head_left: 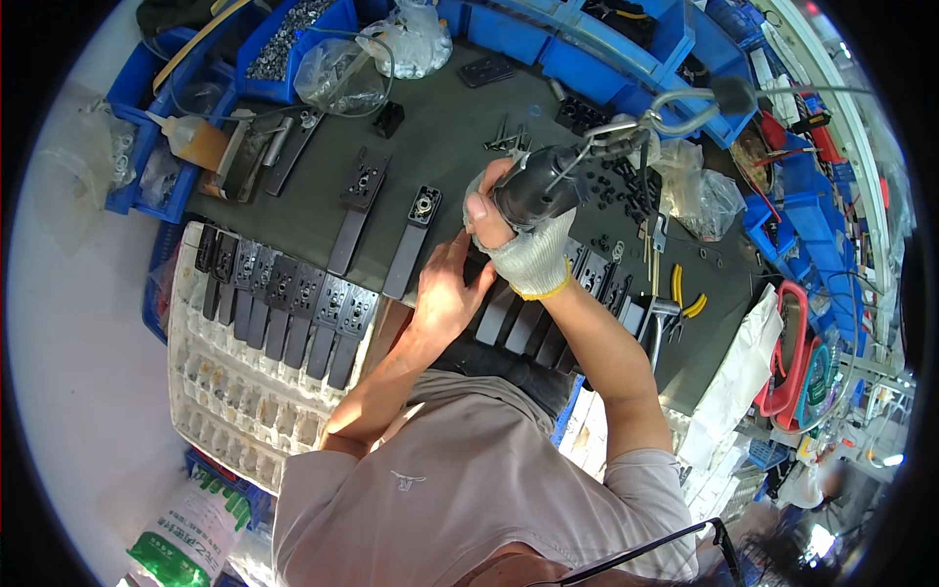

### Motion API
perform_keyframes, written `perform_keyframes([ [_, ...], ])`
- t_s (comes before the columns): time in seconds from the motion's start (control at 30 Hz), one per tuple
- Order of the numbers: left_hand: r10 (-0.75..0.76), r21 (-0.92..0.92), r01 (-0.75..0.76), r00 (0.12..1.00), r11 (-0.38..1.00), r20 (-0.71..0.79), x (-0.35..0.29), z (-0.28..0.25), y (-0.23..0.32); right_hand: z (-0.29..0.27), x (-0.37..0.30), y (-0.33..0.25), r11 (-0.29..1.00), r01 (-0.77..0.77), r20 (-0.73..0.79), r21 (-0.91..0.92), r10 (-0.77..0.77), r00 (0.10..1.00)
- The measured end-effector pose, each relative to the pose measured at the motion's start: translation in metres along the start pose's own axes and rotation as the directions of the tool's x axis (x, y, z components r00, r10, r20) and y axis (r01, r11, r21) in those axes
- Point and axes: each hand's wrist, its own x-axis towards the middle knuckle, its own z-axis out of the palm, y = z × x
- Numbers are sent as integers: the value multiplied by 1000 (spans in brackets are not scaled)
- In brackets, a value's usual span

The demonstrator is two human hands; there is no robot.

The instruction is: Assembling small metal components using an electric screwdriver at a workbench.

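Observation:
My right hand, in a white knit glove with bare fingertips showing, wraps round a black power screwdriver that hangs from a metal hook. Just below and left of it, my bare left hand is closed, thumb and fingers drawn together; its fingertips and what they hold are hidden beneath the right hand. Left of my hands, a dark grey handle-like part with a round metal fitting at its top lies on the mat. A similar part lies farther left.
A white moulded tray at the left holds several handle-like parts; more parts lie right of my hands. Yellow-handled pliers and small black pieces lie on the mat. Blue bins line the back.

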Motion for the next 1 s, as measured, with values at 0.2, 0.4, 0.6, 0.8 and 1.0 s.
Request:
perform_keyframes([
  [0.2, -53, 9, 53, 998, 999, 35, 1, 0, 2, -1, 1, 4, 994, 31, 16, -107, -29, 999],
  [0.4, -10, 27, 9, 999, 1000, 35, -3, 4, -9, 2, -4, 6, 998, 39, 29, -46, -38, 999],
  [0.6, 37, 47, -36, 999, 998, -29, 2, 2, 3, -4, 3, 0, 990, -90, -14, 108, 92, 996],
  [0.8, -3, 17, 4, 999, 1000, -52, 7, -8, 12, -25, 4, -34, 959, -56, -133, 278, 96, 986],
  [1.0, 247, -8, -249, 963, 968, -109, 65, -12, 49, -85, 1, -76, 946, 192, -334, 261, -98, 937],
])
